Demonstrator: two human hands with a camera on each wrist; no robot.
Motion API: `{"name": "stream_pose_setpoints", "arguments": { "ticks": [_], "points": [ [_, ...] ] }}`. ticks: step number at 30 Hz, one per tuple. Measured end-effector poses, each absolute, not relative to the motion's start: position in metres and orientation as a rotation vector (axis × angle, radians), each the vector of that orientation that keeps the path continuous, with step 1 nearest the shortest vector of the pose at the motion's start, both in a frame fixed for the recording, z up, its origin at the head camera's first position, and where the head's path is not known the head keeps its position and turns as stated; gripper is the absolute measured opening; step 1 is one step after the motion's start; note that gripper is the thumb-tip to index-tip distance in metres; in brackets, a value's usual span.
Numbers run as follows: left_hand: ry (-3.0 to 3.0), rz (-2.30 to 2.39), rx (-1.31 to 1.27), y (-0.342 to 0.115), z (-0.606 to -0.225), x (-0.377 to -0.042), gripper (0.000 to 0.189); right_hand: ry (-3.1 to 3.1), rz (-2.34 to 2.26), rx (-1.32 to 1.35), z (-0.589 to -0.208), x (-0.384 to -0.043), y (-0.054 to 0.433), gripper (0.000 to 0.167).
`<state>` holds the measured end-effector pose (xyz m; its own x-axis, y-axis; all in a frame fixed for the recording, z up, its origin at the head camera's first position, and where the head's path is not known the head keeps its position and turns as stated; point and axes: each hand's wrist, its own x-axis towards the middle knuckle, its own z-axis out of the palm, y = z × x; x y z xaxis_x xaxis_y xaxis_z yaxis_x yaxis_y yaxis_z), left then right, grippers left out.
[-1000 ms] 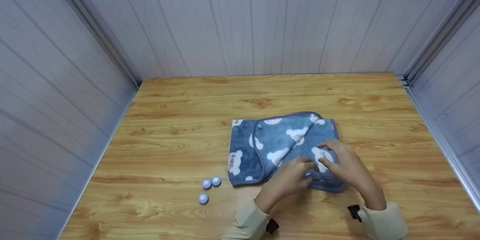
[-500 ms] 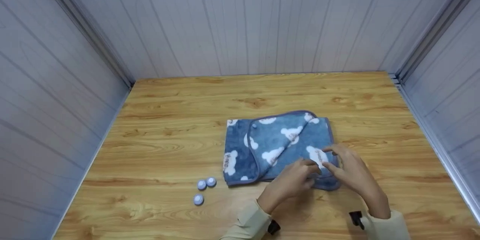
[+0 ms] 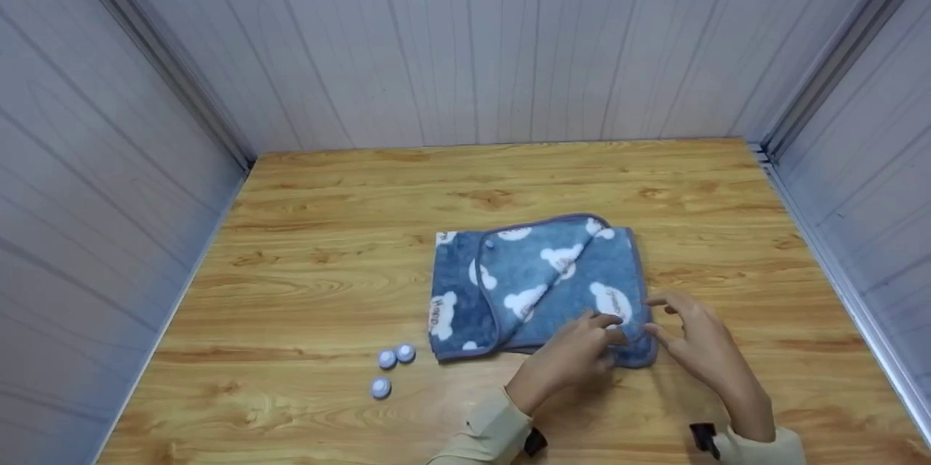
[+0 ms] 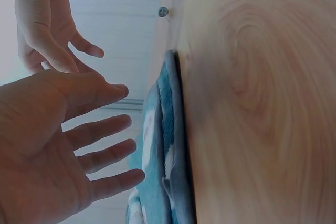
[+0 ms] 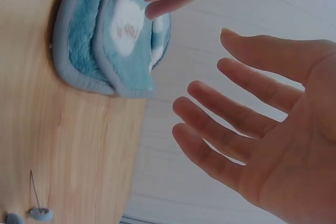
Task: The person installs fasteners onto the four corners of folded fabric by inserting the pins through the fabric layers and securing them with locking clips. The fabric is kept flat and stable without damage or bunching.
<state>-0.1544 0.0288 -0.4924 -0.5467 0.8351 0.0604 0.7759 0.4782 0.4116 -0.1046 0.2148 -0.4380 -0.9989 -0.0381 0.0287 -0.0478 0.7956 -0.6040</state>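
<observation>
Head camera view: a pale, grey-streaked left wall [image 3: 109, 159] slopes down beside a wood-grain tabletop [image 3: 327, 232], with a matching back wall [image 3: 436, 43] rising along the far edge. On the left part of the table sit three small pale-blue discs [image 3: 380, 387] with whitish centres, two side by side and the third nearer the person. Just to their right, slightly right of the table's middle, a blue fleece blanket [image 3: 553, 232] lies folded flat, printed with white bear shapes and edged in grey-blue binding, its top flap reaching leftward over a darker layer. A left hand [image 3: 571, 359], in a cream sleeve [image 3: 484, 428], is poised at the blanket's near edge, its fingers slightly bent and gripping nothing; whether they touch the fleece cannot be told. Farther right, by the blanket's near right corner, a right hand [image 3: 702, 345] hangs with fingers parted and likewise holds nothing. Both wrist views catch two small round-headed pins [image 5: 40, 214] with thin stems on the table, apart from the blanket and beyond its right end. A similar right wall [image 3: 858, 181] encloses the scene, with light metal trim along its foot.
</observation>
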Motion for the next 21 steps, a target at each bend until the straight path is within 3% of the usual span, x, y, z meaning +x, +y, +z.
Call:
{"name": "stream_pose_setpoints", "arguments": {
  "ticks": [9,21],
  "points": [
    [2.567,0.467,1.351,0.033,-0.497,-0.150,0.038,-3.007,1.009,-0.027,-0.440,-0.096,0.226,0.031],
    [2.537,0.422,1.328,0.040,-0.504,-0.150,0.037,-3.035,1.045,-0.134,-0.446,-0.083,0.249,0.048]
  ]
}}
